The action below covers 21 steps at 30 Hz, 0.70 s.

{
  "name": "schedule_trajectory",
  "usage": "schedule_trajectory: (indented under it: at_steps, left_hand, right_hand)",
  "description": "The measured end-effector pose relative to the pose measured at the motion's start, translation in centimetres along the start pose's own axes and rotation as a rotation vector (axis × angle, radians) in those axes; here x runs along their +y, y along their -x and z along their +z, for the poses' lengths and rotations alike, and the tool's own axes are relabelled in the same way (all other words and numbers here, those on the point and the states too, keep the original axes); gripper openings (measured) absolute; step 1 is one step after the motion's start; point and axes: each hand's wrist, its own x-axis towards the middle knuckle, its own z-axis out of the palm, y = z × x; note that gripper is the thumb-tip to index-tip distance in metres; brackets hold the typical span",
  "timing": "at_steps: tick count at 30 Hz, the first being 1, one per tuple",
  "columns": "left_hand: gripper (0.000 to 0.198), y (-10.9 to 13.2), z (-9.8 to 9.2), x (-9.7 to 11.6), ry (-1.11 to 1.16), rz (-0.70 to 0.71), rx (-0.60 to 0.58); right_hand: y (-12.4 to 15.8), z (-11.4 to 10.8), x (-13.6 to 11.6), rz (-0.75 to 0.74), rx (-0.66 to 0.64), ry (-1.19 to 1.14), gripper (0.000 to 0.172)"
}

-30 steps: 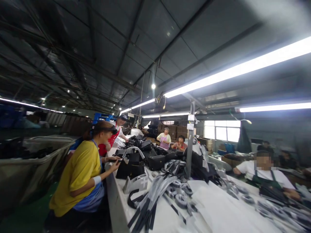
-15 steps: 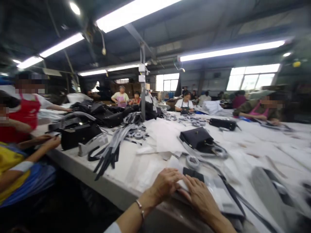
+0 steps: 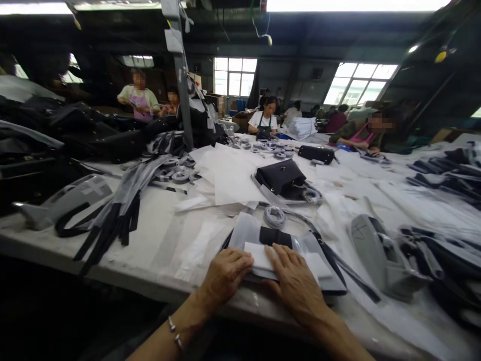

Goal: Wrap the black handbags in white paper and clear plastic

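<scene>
A folded sheet of white paper (image 3: 259, 256) lies over a flat black bag (image 3: 334, 283) partly covered by cloudy plastic film (image 3: 243, 229). Curled fingers of my left hand (image 3: 227, 271) close on the paper's left edge. My right hand (image 3: 295, 278) grips its right side, fingers on top and thumb at the near edge. Beyond the paper is a black patch (image 3: 276, 236) of the bag. A wrapped strap coil (image 3: 275, 217) rests just behind, and a black handbag (image 3: 281, 176) stands farther back.
Grey-wrapped straps with black ends (image 3: 126, 210) hang near the table's (image 3: 158, 240) front edge at left. Black bags (image 3: 75, 130) pile up behind them. A grey tape dispenser (image 3: 381, 255) stands at right. A metal post (image 3: 184, 95) rises from the table; several co-workers sit or stand beyond.
The view has tilted down and turned right, so the workers at left are out of frame. My hands have shifted slightly, and the folded white paper now shows between them.
</scene>
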Motion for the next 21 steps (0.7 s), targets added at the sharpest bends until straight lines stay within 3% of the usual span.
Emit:
schedule_trajectory:
  at_steps: [6,8,13,16,21]
  left_hand:
    - [0.03,-1.7,-1.4,0.7,-0.086,0.041,-0.178]
    - [0.026,-2.1,-1.5,0.8,-0.146,0.068,-0.157]
    - [0.02,-2.4,-2.0,0.9,-0.121,0.216,0.027]
    - [0.025,-2.1,-2.2,0.7,-0.087,0.278,0.003]
    - [0.027,-1.3,-1.4,0.0,-0.124,0.147,-0.048]
  right_hand:
    - [0.2,0.0,-0.2,-0.023,0.035,0.035,0.067]
    - [0.2,-0.4,-0.1,-0.02,0.032,0.015,0.07]
    - [0.1,-1.2,0.0,0.007,0.005,-0.079,0.081]
    - [0.0,-1.3,0.0,0.025,-0.008,-0.081,0.081]
    - [-0.5,-0.2,-0.9,0.062,0.036,0.006,0.079]
